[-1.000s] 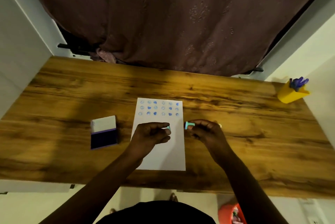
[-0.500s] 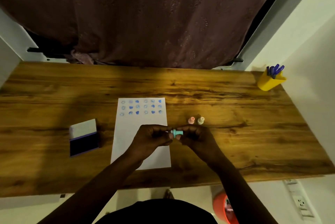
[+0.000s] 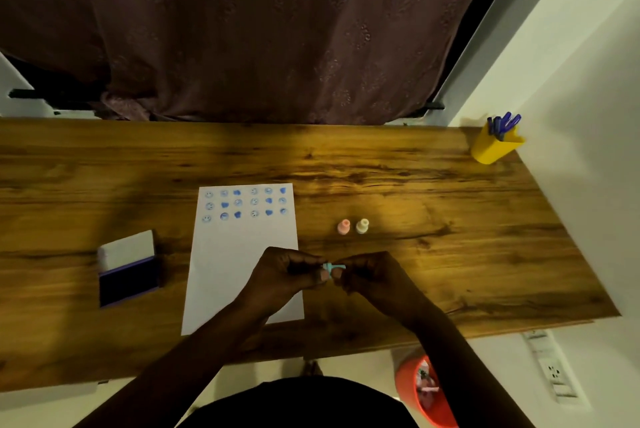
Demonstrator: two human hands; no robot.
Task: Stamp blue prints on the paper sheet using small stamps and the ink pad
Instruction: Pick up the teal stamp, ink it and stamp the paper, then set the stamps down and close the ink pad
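Note:
A white paper sheet (image 3: 242, 254) lies on the wooden table (image 3: 450, 219), with three rows of blue prints across its top. An open ink pad (image 3: 128, 280) with a dark blue surface sits to the sheet's left. My left hand (image 3: 284, 275) and my right hand (image 3: 374, 278) meet at the sheet's right edge, both pinching a small teal stamp (image 3: 333, 268) held sideways between their fingertips. A pink stamp (image 3: 343, 227) and a cream stamp (image 3: 362, 226) stand upright on the table just beyond my hands.
A yellow pen holder (image 3: 493, 147) with blue pens stands at the table's far right corner, against a white wall. A dark curtain hangs behind the table. An orange bin (image 3: 426, 396) sits on the floor below the near edge.
My hands, apart one second ago with a teal piece in each, have come together on the teal stamp. The view has shifted, bringing the pink and cream stamps into sight.

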